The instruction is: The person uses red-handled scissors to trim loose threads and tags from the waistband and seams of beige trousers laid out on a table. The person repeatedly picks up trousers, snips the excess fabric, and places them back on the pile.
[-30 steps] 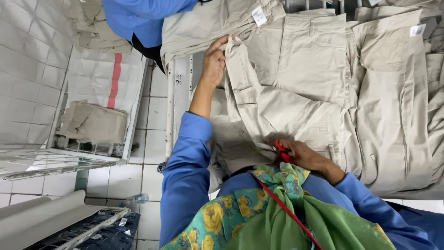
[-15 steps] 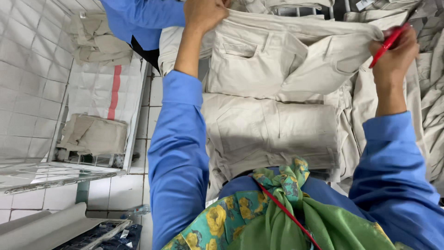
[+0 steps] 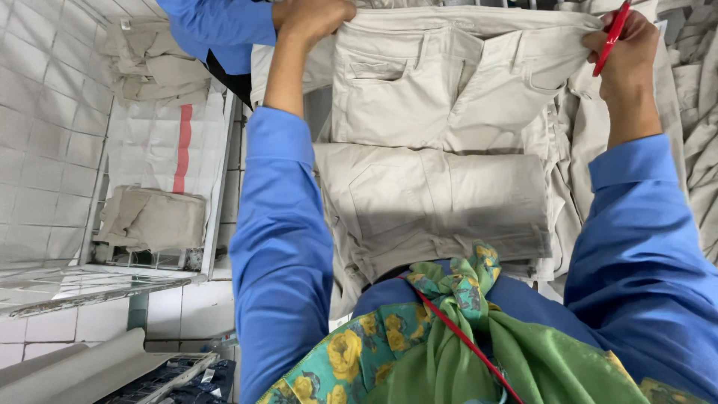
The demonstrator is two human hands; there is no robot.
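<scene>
A pair of beige trousers (image 3: 441, 82) is stretched out by its waistband in front of me. My left hand (image 3: 310, 19) grips the waistband's left end and my right hand (image 3: 624, 56) grips its right end. A red pen-like tool (image 3: 612, 34) is also pinched in my right hand. Below them another folded pair of beige trousers (image 3: 441, 202) lies on the pile close to my body. My sleeves are blue.
More beige garments (image 3: 695, 135) are heaped at the right. A wire rack (image 3: 157, 217) at the left holds folded beige bundles over a white sack. Another person's blue sleeve (image 3: 217, 26) shows at the top. White tiled floor (image 3: 45, 112) lies at the left.
Both hands have lifted from the pile and now hold a pair of trousers spread wide by the waistband; a second ago the right hand was low near my body.
</scene>
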